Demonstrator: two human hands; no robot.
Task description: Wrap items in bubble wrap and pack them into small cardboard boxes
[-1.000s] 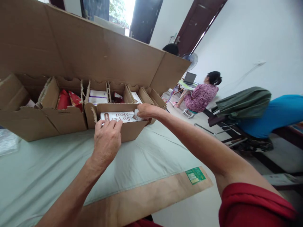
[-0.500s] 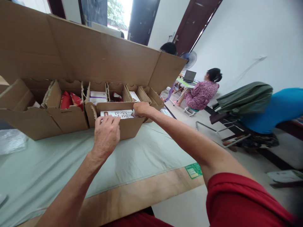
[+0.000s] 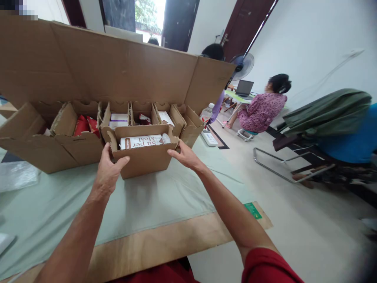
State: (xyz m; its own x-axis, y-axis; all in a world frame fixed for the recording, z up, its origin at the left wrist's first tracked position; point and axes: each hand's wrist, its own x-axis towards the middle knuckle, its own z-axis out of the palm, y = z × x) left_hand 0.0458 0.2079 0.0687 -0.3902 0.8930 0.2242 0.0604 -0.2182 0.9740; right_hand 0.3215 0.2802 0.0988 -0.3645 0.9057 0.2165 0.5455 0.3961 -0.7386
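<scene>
A small open cardboard box point(image 3: 147, 162) stands on the cloth, in front of a row of similar boxes. Inside it lies a white and brown package point(image 3: 141, 142) printed "Su-per Meal", upside down from my side. My left hand point(image 3: 107, 168) holds the box's left end, thumb along the front wall and fingers around the side. At the right end, my right hand point(image 3: 187, 155) grips the corner, its thumb in front. The fingertips of both hands are partly hidden by the cardboard.
Behind are cardboard bins point(image 3: 78, 147) with red packets point(image 3: 81, 125) and white boxes point(image 3: 118, 119), backed by a tall cardboard panel point(image 3: 123, 74). Plastic wrap point(image 3: 19, 176) lies left. A bottle point(image 3: 207, 112) and a white device point(image 3: 209, 138) are right. A seated person point(image 3: 260, 112) is beyond.
Both hands have left the package and moved to the box's two ends. The box now sits slightly nearer to me and left, with the package lying inside.
</scene>
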